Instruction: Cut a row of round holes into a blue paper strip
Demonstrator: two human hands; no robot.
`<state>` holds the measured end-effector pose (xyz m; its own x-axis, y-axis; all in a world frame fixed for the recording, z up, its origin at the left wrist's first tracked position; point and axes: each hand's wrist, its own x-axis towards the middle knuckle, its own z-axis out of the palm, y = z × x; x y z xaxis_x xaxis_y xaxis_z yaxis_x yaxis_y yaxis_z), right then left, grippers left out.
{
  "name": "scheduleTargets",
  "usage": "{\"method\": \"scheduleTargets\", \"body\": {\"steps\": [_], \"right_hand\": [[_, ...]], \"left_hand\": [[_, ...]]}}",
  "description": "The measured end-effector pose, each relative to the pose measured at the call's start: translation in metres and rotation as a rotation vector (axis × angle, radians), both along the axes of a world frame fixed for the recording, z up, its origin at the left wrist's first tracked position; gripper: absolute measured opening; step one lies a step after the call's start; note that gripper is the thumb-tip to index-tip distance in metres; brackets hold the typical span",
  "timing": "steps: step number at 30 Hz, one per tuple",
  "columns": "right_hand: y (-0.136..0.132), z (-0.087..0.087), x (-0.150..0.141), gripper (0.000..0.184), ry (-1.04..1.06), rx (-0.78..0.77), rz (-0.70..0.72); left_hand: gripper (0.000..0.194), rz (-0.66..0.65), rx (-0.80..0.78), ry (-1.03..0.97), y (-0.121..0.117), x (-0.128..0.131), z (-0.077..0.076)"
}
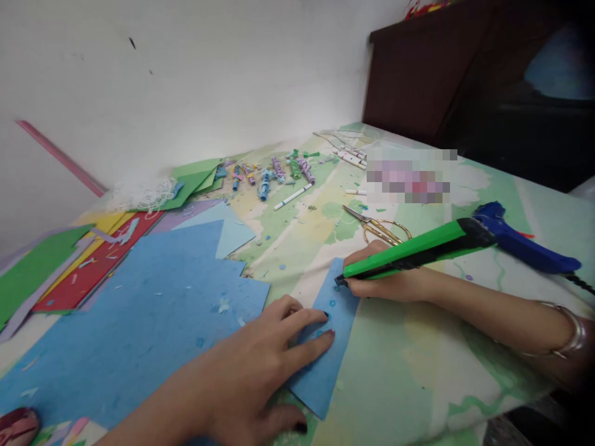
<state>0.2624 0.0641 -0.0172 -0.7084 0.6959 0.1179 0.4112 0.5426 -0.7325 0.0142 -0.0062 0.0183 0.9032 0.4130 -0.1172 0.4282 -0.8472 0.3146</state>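
A narrow strip of blue paper (325, 365) lies on the patterned table cover. My left hand (260, 365) rests flat on it, fingers stretched out and pressing the strip down. My right hand (381, 279) is closed round a green utility knife (413, 251), whose dark tip touches the strip's upper right edge. A metal bangle (569, 334) sits on my right wrist.
A large blue sheet (139, 316) lies left of the strip, with red, yellow, green and purple sheets (79, 272) beyond. Gold-handled scissors (379, 226), a blue glue gun (515, 241), markers (292, 197) and rolled paper bits (274, 170) lie further back. A dark cabinet (418, 74) stands at the back right.
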Motion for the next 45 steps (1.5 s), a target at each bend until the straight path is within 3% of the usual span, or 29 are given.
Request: {"method": "scheduleTargets", "body": {"steps": [4,12,19,25,32,37,39,41,45], "right_hand": [[0.001,0.000,0.002,0.021,0.055,-0.050,0.000],[0.009,0.003,0.006,0.018,0.056,-0.044,0.098],[0.007,0.002,0.003,0.020,-0.024,0.022,0.018],[0.002,0.003,0.001,0.020,-0.054,0.013,-0.039],[0.000,0.000,0.003,0.022,-0.090,0.033,-0.056],[-0.002,0.010,0.001,0.018,-0.039,-0.031,-0.060],[-0.002,0.017,0.002,0.017,0.007,-0.071,-0.113],[0.000,0.020,0.005,0.020,0.068,-0.029,-0.269],[0.011,0.010,0.020,0.017,0.157,0.270,-0.647]], "left_hand": [[0.057,-0.053,0.055,-0.044,0.003,-0.003,-0.006],[0.061,-0.007,0.160,-0.210,-0.007,0.016,-0.021],[0.101,0.132,0.100,-0.062,-0.007,0.019,-0.032],[0.097,0.157,0.078,0.006,-0.007,0.022,-0.030],[0.094,0.163,0.156,-0.062,-0.005,0.022,-0.036],[0.093,0.144,0.201,-0.059,-0.008,0.023,-0.037],[0.091,0.137,0.243,-0.111,-0.009,0.023,-0.036],[0.082,0.105,0.315,-0.197,-0.009,0.023,-0.036],[0.035,0.008,0.557,-0.320,-0.008,0.022,-0.032]]}}
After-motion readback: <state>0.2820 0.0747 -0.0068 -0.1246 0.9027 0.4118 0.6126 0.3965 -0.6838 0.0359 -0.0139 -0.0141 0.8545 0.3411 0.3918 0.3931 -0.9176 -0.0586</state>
